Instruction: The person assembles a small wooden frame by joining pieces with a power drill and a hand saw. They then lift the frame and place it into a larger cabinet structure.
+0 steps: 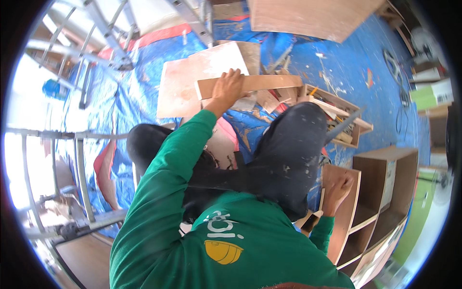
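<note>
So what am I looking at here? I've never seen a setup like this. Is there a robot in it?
No robot: these are a person's own bare hands. The single picture comes from a wide camera worn on their head, looking down, so straight edges bend near the rim. The green top and dark trousers are the wearer's.

The left hand grips a narrow brown board. The right hand is curled on or above a wooden panel; I can't tell which, or whether it holds anything.

Blue sheeting covers the floor, with pale boards and an open wooden box of assorted items on it. An open-fronted cabinet stands at the right.
</note>
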Available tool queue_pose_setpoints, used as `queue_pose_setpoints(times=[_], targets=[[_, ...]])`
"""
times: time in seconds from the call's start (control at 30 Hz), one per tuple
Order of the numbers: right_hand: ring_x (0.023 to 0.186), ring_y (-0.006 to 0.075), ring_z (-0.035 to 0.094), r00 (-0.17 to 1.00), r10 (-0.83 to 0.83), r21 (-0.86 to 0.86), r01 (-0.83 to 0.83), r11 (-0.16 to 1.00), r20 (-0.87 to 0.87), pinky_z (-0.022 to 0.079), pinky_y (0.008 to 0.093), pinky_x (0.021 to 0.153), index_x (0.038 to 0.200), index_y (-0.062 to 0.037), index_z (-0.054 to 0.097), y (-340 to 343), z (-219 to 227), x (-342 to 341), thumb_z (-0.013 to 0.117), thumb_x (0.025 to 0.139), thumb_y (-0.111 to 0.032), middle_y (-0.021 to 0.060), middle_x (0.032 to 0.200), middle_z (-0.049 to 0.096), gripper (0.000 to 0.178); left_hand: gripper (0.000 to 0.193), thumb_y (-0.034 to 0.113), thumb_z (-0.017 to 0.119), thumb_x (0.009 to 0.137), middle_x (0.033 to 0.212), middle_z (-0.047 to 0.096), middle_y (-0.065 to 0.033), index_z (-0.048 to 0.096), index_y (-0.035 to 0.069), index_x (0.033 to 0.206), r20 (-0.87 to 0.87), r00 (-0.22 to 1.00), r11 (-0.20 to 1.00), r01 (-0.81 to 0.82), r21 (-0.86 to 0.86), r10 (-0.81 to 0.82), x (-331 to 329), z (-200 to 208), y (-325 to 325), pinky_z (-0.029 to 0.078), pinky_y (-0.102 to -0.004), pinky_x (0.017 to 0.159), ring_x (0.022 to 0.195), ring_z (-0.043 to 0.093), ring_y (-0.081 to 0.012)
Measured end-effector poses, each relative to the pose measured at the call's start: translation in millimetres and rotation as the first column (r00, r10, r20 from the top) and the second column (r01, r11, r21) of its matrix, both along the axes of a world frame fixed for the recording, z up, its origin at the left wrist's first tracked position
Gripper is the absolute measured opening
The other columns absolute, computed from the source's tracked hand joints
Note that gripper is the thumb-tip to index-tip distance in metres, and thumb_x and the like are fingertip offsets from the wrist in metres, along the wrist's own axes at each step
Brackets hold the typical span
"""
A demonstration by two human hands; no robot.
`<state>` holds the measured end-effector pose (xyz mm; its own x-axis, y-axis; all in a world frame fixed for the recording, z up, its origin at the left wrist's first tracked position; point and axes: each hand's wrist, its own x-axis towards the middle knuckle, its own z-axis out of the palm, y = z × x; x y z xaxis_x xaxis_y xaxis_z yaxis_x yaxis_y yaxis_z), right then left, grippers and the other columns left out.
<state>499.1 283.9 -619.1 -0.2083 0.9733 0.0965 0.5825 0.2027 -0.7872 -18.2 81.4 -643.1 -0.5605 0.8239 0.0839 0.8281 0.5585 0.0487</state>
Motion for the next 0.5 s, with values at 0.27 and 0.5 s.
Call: queue_pose_setpoints(times=[0.27, 0.5], targets=[[0.092, 0.0145, 0.064, 0.739, 0.645, 0.375, -0.552, 0.745, -0.193, 0.054, 0.0314, 0.084, 0.123, -0.0013, 0.06, -16, 167, -315, 0.059, 0.112, -0.024, 0.0096, 0.103, 0.066, 0.026, 0.093, 0.054, 0.095, 0.064, 0.132, 0.057, -0.0153, 0.064, 0.003, 0.135, 0.147, 0.973, 0.979, -0.19, 0.081, 0.177, -12, -45, -32, 0.044, -0.0528, 0.11, 0.133, 0.05, -0.0365], [0.081, 0.0192, 0.071, 0.314, 0.94, -0.073, -0.949, 0.307, -0.13, 0.058, 0.036, 0.076, 0.125, -0.0005, 0.063, -46, 81, -469, 0.06, 0.106, -0.013, 0.0125, 0.098, 0.074, 0.023, 0.098, 0.055, 0.093, 0.07, 0.131, 0.056, -0.0104, 0.059, 0.009, 0.149, 0.24, 0.967, 0.945, -0.156, 0.288, 0.087, -33, -64, -59, 0.045, -0.0489, 0.109, 0.128, 0.051, -0.0329]])
